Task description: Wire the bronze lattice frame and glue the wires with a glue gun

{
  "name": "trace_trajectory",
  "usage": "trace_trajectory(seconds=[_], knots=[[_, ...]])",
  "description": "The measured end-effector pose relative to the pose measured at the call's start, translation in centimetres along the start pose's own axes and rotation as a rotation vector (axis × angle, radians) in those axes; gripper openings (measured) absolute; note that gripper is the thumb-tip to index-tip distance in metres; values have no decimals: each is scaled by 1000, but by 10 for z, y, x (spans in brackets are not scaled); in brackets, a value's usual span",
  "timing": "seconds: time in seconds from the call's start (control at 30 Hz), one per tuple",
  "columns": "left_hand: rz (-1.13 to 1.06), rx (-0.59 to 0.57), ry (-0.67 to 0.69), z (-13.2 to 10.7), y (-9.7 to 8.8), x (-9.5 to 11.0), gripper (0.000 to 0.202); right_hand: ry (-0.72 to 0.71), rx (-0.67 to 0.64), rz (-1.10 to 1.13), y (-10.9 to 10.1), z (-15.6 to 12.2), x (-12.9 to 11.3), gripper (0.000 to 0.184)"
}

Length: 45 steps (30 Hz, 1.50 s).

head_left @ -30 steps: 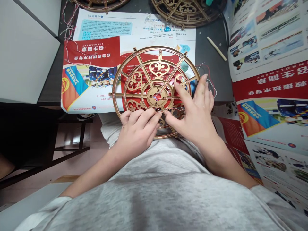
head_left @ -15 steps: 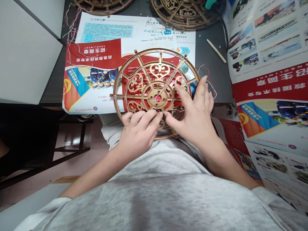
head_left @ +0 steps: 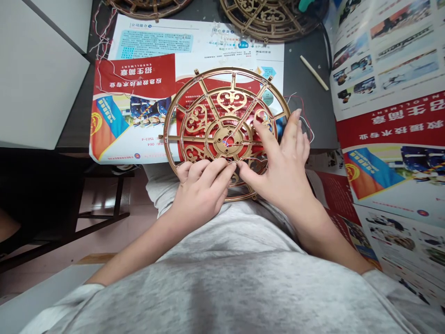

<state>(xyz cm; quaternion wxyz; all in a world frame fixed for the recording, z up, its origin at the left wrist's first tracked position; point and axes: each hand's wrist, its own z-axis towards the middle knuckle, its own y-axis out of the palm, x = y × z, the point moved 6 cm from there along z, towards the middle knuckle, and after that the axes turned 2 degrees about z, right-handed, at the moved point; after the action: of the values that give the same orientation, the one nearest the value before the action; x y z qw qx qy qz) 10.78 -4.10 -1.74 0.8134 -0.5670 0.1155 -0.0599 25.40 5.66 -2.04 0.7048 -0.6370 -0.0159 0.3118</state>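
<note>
A round gold openwork wheel frame (head_left: 233, 83) with spokes and heart-shaped scrolls leans over the table edge toward my lap. Thin wires run from its hub along the spokes. My left hand (head_left: 205, 188) lies on the near part of the wheel, its index finger and thumb closed on a thin wire (head_left: 252, 160) below the hub. My right hand (head_left: 283, 162) is spread over the right side, fingers stretched along the rim and index finger on a scroll. The right thumb tip meets the wire beside my left fingertips. What lies beneath my palms is hidden.
Printed leaflets (head_left: 134, 116) cover the dark table (head_left: 311, 109). Two similar wheel frames (head_left: 274, 28) stand at the back, partly cut off. A pale stick (head_left: 314, 73) lies right. Loose red and white wires (head_left: 102, 44) hang at the left. More printed sheets (head_left: 389, 120) rise on the right.
Both hands keep nearly the same hold on the wheel. The whole view has shifted very slightly.
</note>
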Motion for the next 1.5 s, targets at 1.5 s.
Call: trace_trajectory(seconds=[1.5], knots=[[-78, -51, -56, 2, -3, 1, 53, 14, -36, 55, -5, 0, 0, 79]])
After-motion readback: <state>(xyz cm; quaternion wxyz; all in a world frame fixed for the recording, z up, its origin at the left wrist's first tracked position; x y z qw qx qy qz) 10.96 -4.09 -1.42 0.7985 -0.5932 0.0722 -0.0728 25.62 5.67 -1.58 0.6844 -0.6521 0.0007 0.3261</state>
